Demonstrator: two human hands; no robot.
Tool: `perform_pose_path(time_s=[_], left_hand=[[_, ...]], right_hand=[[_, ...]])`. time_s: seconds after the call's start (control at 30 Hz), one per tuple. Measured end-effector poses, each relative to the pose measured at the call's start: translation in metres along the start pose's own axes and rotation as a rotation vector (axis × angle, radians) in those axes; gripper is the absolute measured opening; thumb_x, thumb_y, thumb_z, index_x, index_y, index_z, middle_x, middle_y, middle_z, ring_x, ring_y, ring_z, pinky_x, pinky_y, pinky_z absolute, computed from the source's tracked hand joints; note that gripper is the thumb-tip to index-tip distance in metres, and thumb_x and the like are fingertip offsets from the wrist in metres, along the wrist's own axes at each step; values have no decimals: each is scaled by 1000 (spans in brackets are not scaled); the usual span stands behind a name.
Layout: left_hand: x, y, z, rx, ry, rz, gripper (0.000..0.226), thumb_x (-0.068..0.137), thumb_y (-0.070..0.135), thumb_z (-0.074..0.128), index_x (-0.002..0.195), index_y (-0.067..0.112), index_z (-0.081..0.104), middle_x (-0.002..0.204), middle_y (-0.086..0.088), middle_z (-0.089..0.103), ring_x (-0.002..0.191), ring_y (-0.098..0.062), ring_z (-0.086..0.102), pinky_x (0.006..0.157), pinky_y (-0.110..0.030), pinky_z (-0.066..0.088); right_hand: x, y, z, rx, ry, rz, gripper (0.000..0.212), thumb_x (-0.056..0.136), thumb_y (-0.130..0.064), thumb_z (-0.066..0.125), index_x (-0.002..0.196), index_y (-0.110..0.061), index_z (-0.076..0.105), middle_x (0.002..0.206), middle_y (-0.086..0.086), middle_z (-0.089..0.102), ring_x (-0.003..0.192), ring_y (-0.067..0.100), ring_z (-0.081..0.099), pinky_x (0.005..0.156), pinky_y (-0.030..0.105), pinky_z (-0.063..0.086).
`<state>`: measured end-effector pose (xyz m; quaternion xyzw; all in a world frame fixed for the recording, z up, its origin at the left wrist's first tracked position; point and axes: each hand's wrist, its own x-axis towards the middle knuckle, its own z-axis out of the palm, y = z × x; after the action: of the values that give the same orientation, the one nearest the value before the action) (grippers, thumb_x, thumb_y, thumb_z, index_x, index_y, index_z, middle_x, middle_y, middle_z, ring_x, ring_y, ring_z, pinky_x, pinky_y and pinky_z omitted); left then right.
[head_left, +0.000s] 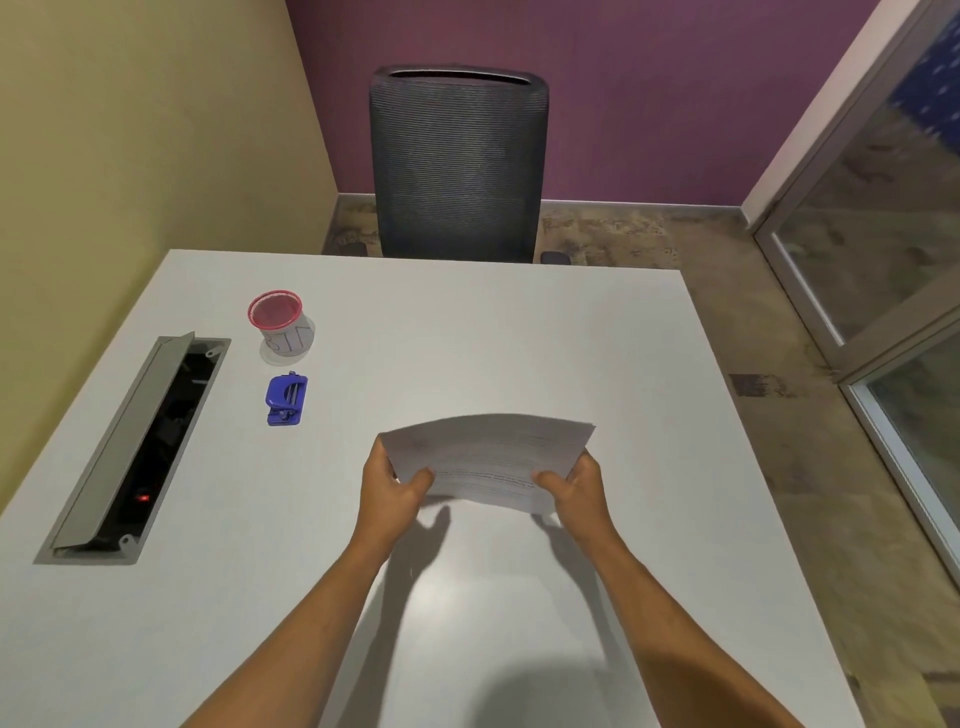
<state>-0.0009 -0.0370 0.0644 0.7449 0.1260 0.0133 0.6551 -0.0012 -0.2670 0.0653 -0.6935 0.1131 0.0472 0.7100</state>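
A thin stack of printed paper sheets (488, 457) is held above the white table (467, 332), bowed upward in the middle. My left hand (392, 480) grips its left edge, thumb on top. At the right edge my right hand (574, 486) grips the same sheets, thumb on top as well. A blue hole punch (285, 399) lies on the table to the left of the paper, apart from both hands. Behind the punch stands a red mesh cup (278, 317) with a white label.
An open grey cable hatch (140, 447) is set into the table's left side, with a small red light inside. A dark mesh office chair (457, 166) stands past the far edge. A glass partition (883, 234) runs along the right.
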Motion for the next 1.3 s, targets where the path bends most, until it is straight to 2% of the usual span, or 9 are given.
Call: perform_pose_path(time_s=[0.17,0.27,0.37,0.5,0.6,0.7,0.9,1.17,1.3], left_hand=[[1,5,6,-29,10,-3,44,81,-4,64,113,25,55,105,6,67,96,-3,64,83,-27,51],[4,11,7,-42,21,18,43,82,-1,64,116,24,54,107,7,67,100,-6,64,87,-30,51],[4,14,7,-48,13,40,44,81,-1,66,111,30,55,107,7,67,98,-4,64,86,-29,51],[-1,7,7,-37,1,-1,52,78,-2,67,106,40,52,107,3,66,101,-11,64,85,-30,52],[-2,4,9,-30,2,-14,50,78,-2,69,108,35,53,107,3,66,102,-12,63,85,-31,51],[-2,4,11,-25,22,-16,46,80,1,70,114,28,54,108,5,66,103,-9,62,87,-31,51],[3,11,12,-70,78,10,44,83,4,69,105,40,56,107,10,68,100,-5,64,87,-28,51],[-2,-9,12,-46,45,-57,30,84,11,71,109,27,64,105,6,72,100,-11,67,91,-37,52],[-3,-4,17,-66,41,-96,19,90,19,65,98,36,65,96,16,73,91,-2,68,78,-26,51]], right_hand=[[2,2,5,-30,48,18,35,84,8,60,110,-16,61,100,-1,70,86,6,66,68,11,50],[6,-4,5,-28,67,-17,36,85,9,58,112,-15,61,100,-3,70,83,-1,67,70,11,51],[5,-6,3,-43,72,-30,39,85,10,60,111,-19,59,100,-4,69,88,5,67,71,13,52],[-2,5,4,-68,59,9,49,82,16,58,109,-25,56,104,-5,66,88,-3,65,74,11,51],[-4,13,5,-73,68,55,44,84,13,57,115,-19,58,103,-3,68,91,2,65,72,11,51],[-3,16,9,-93,73,66,35,89,9,57,115,-15,60,101,-6,69,84,-5,67,71,8,50],[5,7,10,-87,92,28,34,90,5,59,118,-14,62,103,-8,70,86,-7,67,71,7,49],[-1,25,10,-124,66,87,37,90,6,57,123,-11,58,104,-6,67,100,12,64,77,13,48],[0,25,8,-95,67,87,37,90,5,59,118,-18,60,104,-8,68,101,13,65,76,12,51]])
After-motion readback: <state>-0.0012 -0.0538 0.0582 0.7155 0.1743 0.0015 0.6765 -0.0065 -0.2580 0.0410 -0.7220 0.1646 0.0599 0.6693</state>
